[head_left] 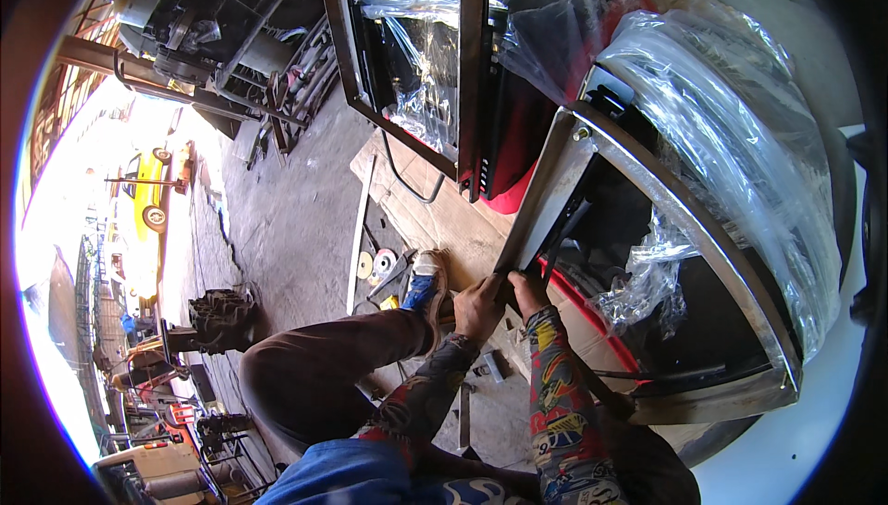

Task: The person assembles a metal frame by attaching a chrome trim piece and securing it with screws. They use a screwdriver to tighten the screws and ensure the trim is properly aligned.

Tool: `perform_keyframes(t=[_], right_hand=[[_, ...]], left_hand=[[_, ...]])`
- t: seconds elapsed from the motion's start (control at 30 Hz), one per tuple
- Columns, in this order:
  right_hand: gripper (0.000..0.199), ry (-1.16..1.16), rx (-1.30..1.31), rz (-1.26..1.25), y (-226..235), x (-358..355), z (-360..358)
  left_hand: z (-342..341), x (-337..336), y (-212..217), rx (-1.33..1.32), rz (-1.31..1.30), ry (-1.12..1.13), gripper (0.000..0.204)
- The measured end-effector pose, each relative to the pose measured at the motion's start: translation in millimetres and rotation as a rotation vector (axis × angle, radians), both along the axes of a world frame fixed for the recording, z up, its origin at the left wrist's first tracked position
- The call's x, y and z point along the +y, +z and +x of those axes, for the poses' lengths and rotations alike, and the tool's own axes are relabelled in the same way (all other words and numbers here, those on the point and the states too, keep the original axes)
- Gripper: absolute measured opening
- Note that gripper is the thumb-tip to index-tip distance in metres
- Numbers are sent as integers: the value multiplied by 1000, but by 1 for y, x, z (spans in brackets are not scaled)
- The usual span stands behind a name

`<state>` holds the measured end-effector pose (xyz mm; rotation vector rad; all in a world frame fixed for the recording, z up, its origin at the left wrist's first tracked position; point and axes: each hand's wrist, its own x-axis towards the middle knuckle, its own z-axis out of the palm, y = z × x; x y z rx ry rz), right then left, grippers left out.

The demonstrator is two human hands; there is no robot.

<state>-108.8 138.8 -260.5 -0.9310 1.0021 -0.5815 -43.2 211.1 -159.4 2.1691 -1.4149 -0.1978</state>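
A brown-edged metal frame (pixel 684 167) with a bolt at its upper corner stands tilted against a bulky thing in clear plastic wrap (pixel 731 107), on my right. My left hand (pixel 478 309) is closed around the lower end of the frame's near side bar. Close beside it, my right hand (pixel 529 295) grips the same bar, its thumb side toward me; some of its fingers are hidden behind the metal. A thin black rod or strip runs up from my hands along the bar. Crumpled clear plastic (pixel 652 274) hangs inside the frame, near a red edge (pixel 592 311).
Beyond stands a second metal frame (pixel 472 61), against a wrapped red piece. Cardboard (pixel 462 218) covers part of the floor. Grinding discs (pixel 375 264) and hand tools lie by my shoe (pixel 424 285). An engine-like part (pixel 222 320) and a yellow car (pixel 143 190) are off left.
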Motion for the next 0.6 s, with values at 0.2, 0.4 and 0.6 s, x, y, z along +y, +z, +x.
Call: perform_keyframes(t=[0.2,0.4,0.6], right_hand=[[32,-29,-47,50,2,0,0],[29,23,-82,130,11,-2,-3],[29,41,46,62,8,-2,-2]], left_hand=[[-7,1,-6,-61,-16,49,40],[-27,-3,-13,34,6,277,29],[-23,-3,-9,-32,-9,271,27]])
